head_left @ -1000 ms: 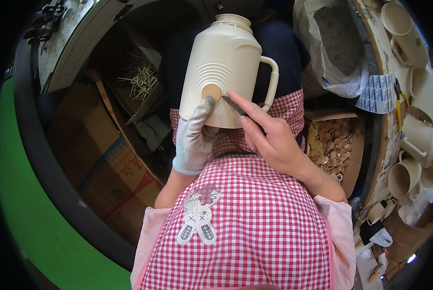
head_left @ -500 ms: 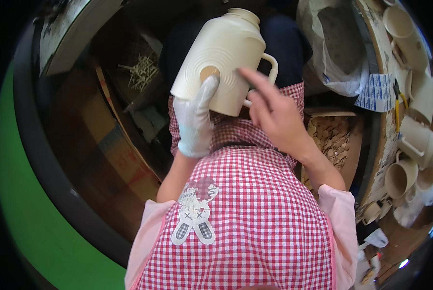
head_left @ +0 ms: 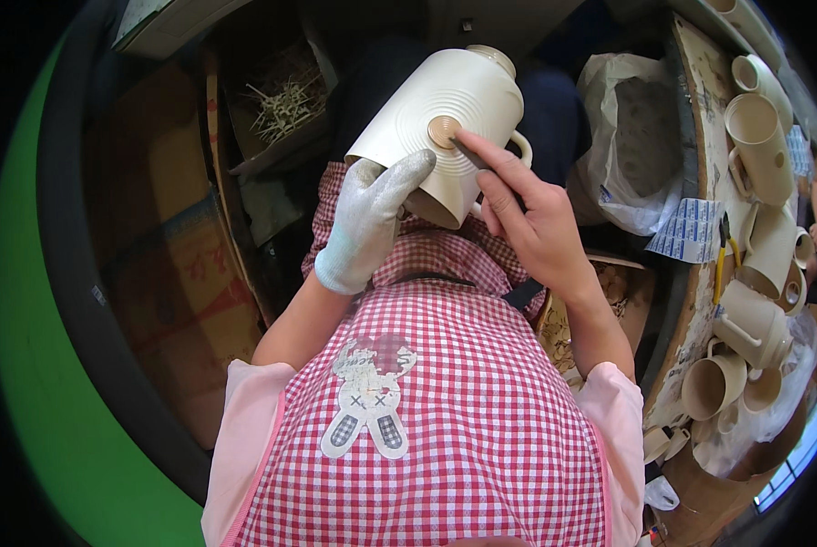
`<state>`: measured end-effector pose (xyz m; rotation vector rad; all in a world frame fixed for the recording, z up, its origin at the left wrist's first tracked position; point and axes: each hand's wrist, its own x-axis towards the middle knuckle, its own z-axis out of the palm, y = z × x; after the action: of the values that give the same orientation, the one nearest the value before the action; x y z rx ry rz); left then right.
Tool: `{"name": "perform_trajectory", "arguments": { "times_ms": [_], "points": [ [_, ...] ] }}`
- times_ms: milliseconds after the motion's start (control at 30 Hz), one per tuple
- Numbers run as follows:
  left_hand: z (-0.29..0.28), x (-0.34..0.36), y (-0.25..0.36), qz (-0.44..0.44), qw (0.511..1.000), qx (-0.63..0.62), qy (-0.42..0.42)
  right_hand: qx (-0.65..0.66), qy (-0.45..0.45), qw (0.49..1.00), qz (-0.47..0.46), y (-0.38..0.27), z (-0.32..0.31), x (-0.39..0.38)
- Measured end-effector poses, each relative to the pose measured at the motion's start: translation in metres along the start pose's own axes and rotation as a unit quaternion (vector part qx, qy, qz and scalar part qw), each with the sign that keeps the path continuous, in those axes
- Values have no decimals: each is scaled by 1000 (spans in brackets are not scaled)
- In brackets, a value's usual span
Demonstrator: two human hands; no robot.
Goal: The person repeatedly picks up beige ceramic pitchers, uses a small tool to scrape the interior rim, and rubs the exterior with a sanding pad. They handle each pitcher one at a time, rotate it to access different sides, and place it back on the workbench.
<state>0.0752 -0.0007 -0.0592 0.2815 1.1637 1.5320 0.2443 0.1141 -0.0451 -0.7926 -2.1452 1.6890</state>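
Observation:
A cream plastic vacuum-flask shell with a side handle lies tilted over my lap, its narrow neck pointing away and its wide open end toward me. My left hand, in a white-grey glove, grips the rim of the wide end, with its thumb on the outer wall. A round tan disc sits at the centre of the ringed pattern on the shell. My bare right hand holds a thin dark blade-like tool, index finger stretched along it. The tool's tip is at the disc's lower right edge.
On the bench to the right stand and lie several cream shells, a yellow-handled tool and a blue-and-white sheet. Nearer are a plastic bag and a box of tan pieces. Pale sticks fill a box at the left.
The shell has shifted right and slightly nearer. My left thumb has slid off the disc, which now shows whole. The right hand, blurred before, now holds the tool's tip at the disc.

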Motion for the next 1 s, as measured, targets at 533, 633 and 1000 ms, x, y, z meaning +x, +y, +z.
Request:
{"name": "perform_trajectory", "arguments": {
  "times_ms": [533,633,1000],
  "points": [
    [19,-1,7,-4,994,83,73,-392,66,913,-91,-16,9,-1],
    [26,2,2,77,986,133,61,-450,64,887,-80,-22,10,-4],
    [16,16,-27,140,946,289,38,-548,101,829,-49,-3,33,-8]
  ]
}}
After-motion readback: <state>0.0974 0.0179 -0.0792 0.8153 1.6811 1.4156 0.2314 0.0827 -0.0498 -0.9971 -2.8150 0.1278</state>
